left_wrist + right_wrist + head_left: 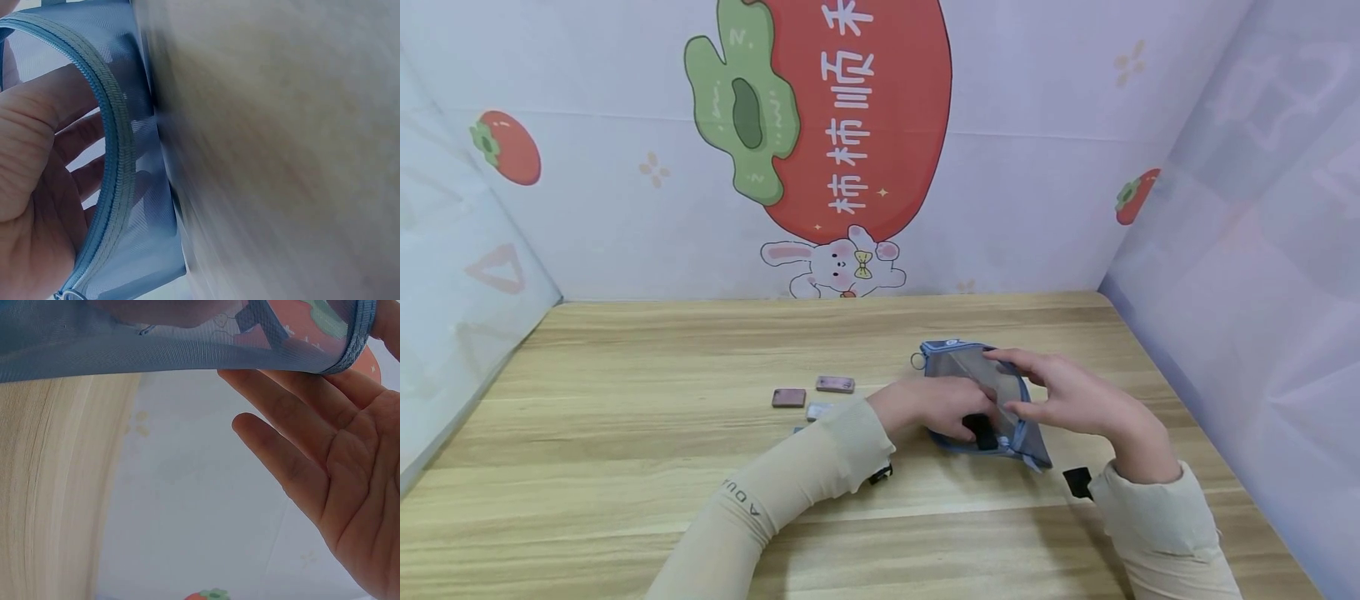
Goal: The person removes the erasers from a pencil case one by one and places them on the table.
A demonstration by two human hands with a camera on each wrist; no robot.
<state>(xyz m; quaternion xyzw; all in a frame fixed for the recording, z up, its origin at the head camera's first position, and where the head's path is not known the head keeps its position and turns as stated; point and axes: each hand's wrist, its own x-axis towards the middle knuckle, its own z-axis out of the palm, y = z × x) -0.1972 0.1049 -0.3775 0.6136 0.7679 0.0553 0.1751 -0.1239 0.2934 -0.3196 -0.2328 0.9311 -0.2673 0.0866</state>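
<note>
A blue mesh zip pouch (958,362) lies tilted on the table, its zipped mouth turned toward the right. My left hand (951,406) reaches in through the mouth. In the left wrist view its spread fingers (80,134) show past the blue zip (115,144), with nothing seen between them. A small black thing (981,431) shows at the pouch beside the left fingers. My right hand (1071,396) holds the pouch's mouth edge, the thumb on one side. In the right wrist view its long fingers (281,403) reach behind the mesh, and the little finger stands free.
Left of the pouch, several small flat rectangular pieces lie on the wooden table (625,400), among them a brownish one (788,398), a pinkish-grey one (835,384) and a whitish one (818,411). Printed cloth walls (1030,208) enclose the back and sides.
</note>
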